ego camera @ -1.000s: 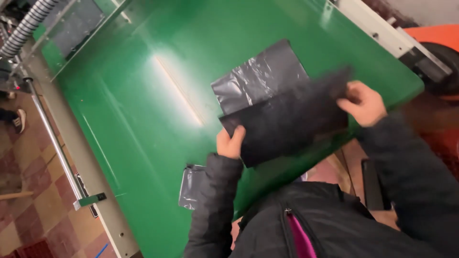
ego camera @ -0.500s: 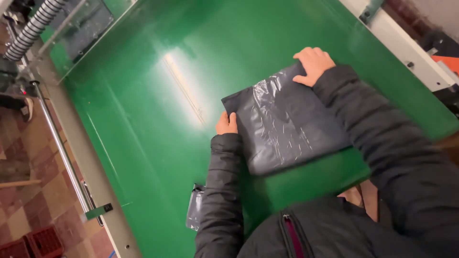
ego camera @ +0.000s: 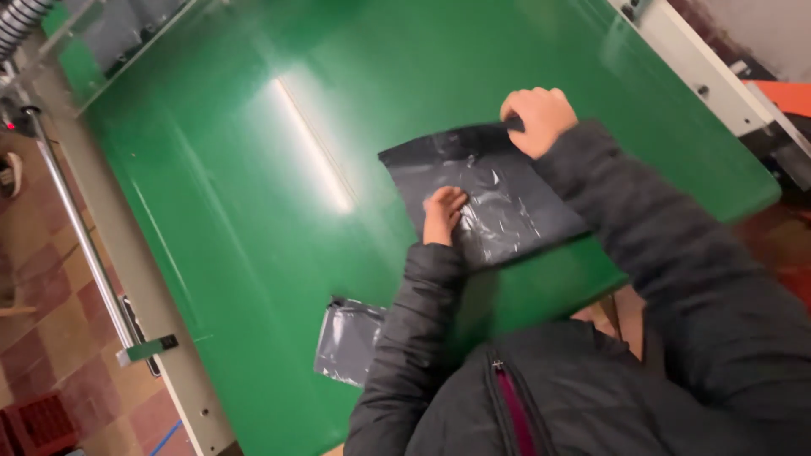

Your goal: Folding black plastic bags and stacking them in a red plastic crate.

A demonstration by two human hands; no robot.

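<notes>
1. A dark grey plastic bag (ego camera: 486, 198) is laid flat on the green table (ego camera: 236, 211), close to the table's near edge and towards its right-hand end. Its surface is creased and glossy, with pale reflections across the middle.
2. The left hand (ego camera: 442, 214) is pressed palm-down on the near-left part of the bag, fingers extended and lying together on the plastic; nothing is clasped in it.
3. The right hand (ego camera: 537, 116) is placed at the far edge of the bag, near its far-right corner. The fingers are curled over that edge and are closed on the plastic, which appears slightly raised there.
4. Both arms are covered by dark padded jacket sleeves (ego camera: 642, 219); the front of the jacket, with a pink-lined zip (ego camera: 512, 405), is seen at the bottom of the view.
5. A second grey plastic bag (ego camera: 348, 339) is seen at the near edge of the table, left of the left sleeve and well apart from the first bag. Whether it rests on the table or hangs over the edge cannot be told.
6. A long bright strip of reflected light (ego camera: 314, 143) is noted on the table top, left of the bag.
7. A white frame with a metal rail (ego camera: 76, 224) is run along the table's left side; a white frame member (ego camera: 693, 67) borders the far-right side.
8. A tiled floor (ego camera: 42, 338) in brown and tan is visible beyond the left frame.
</notes>
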